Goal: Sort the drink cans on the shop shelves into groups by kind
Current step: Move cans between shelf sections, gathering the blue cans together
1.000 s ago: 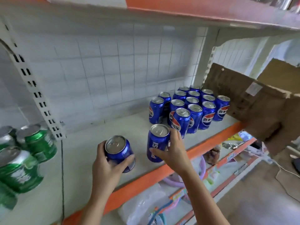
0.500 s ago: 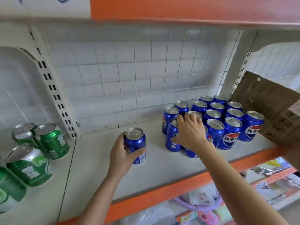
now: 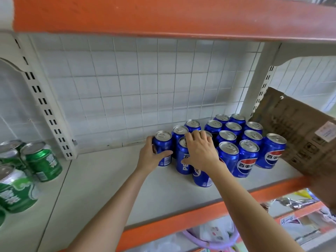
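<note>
The left hand [image 3: 151,157] grips a blue can [image 3: 162,148] at the blue cluster's [image 3: 236,142] nine o'clock edge; the right hand [image 3: 200,151] lies spread over two front cans. A hard shove risks toppling neighbours (tightly packed).

A brown cardboard box [image 3: 298,135] is jutting in at the right; bags [image 3: 214,231], perhaps plastic, are lying blurred on the lower shelf [image 3: 300,209].
</note>
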`<state>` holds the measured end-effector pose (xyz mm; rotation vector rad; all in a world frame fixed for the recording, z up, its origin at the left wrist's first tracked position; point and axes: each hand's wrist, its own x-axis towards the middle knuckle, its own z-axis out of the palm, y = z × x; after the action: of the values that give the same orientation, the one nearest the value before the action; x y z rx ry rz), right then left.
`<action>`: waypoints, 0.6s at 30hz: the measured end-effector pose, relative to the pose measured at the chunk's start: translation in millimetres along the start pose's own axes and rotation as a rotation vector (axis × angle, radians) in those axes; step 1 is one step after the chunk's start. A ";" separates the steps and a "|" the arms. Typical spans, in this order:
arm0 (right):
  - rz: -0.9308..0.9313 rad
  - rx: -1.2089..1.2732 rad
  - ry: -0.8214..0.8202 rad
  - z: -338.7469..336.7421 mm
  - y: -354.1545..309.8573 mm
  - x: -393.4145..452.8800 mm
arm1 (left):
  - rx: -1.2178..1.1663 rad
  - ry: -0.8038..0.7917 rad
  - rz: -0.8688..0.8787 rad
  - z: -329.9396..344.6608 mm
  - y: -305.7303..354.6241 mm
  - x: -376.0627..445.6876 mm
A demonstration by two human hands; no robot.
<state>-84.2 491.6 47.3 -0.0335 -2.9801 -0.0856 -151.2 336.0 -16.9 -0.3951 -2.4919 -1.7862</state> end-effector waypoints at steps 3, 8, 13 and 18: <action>-0.025 0.006 0.007 -0.4 3.0 0.4 | 0.061 0.016 -0.003 4.9 1.7 -3.8; -0.101 0.024 0.055 -1.1 5.6 -8.0 | 0.488 -0.041 -0.033 -6.4 17.2 -14.0; -0.220 0.104 0.263 -3.9 0.5 -33.4 | 1.041 -0.079 0.088 -34.5 40.5 -49.8; -0.399 0.410 0.310 7.7 -20.4 -66.8 | 1.093 -0.074 0.062 -43.5 48.7 -101.9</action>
<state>-20.0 470.4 27.9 0.5664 -2.5939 0.4316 -45.9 291.8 23.4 -0.4198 -2.9516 -0.2068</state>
